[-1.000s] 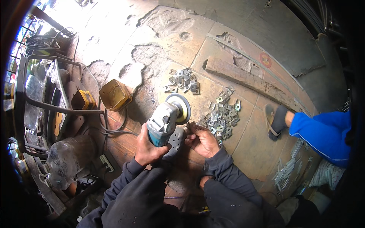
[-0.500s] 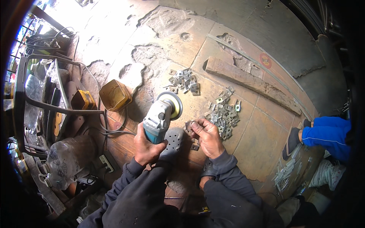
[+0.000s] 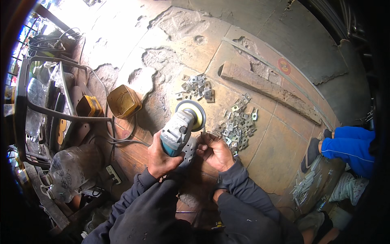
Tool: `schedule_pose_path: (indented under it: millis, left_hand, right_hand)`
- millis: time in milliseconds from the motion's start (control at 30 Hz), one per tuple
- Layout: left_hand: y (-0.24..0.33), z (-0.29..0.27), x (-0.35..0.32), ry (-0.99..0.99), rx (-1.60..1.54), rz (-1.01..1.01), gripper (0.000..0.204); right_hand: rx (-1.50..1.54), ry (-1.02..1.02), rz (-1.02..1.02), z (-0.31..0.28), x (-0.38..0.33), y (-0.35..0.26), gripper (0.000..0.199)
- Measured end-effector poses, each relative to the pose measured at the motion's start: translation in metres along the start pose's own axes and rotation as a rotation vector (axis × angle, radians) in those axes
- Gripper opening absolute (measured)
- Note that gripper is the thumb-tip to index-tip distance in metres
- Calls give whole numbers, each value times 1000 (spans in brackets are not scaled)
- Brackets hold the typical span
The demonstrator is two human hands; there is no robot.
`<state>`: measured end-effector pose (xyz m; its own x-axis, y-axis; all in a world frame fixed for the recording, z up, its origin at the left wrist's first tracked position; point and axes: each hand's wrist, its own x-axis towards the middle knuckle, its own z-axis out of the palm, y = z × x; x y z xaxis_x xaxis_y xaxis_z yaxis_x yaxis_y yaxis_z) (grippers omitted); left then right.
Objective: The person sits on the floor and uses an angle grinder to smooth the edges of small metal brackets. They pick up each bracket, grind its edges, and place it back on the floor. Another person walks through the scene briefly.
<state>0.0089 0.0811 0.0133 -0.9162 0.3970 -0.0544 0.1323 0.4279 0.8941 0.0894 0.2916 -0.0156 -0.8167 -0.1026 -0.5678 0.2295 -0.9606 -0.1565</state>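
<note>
Left hand grip clamped round the grinder, its disc up front. Right hand grip pinched on a small metal piece — mostly hidden by fingers — just beside the disc's lower edge. Larger clip pile right of disc, smaller pile beyond. Tiled floor spreads rightward — open room up to the beam's near edge.

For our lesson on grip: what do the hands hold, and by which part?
The left hand holds the grinder by its teal body. The right hand pinches a small piece, too hidden to tell by which part.
</note>
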Motion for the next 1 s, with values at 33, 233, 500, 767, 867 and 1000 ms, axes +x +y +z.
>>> schedule_pose_path:
  millis: [33,233,500,767,867,1000]
  left_hand:
    - [-1,0,0,2,6,13,84]
    - [-2,4,-2,52,19,-4,82]
    - [-3,6,-1,36,-16,24,81]
    - [-2,2,-5,46,-13,35,81]
    - [-3,4,-3,40,-18,35,82]
    - [-7,5,-3,61,4,103,83]
  right_hand:
    - [28,-7,5,0,0,0,10]
    - [-6,1,4,1,-1,1,9]
    - [11,36,-1,1,-1,0,10]
    - [23,-4,2,-1,-1,2,11]
    - [32,-25,-13,-2,0,3,11]
    - [64,-38,-27,-1,0,3,10]
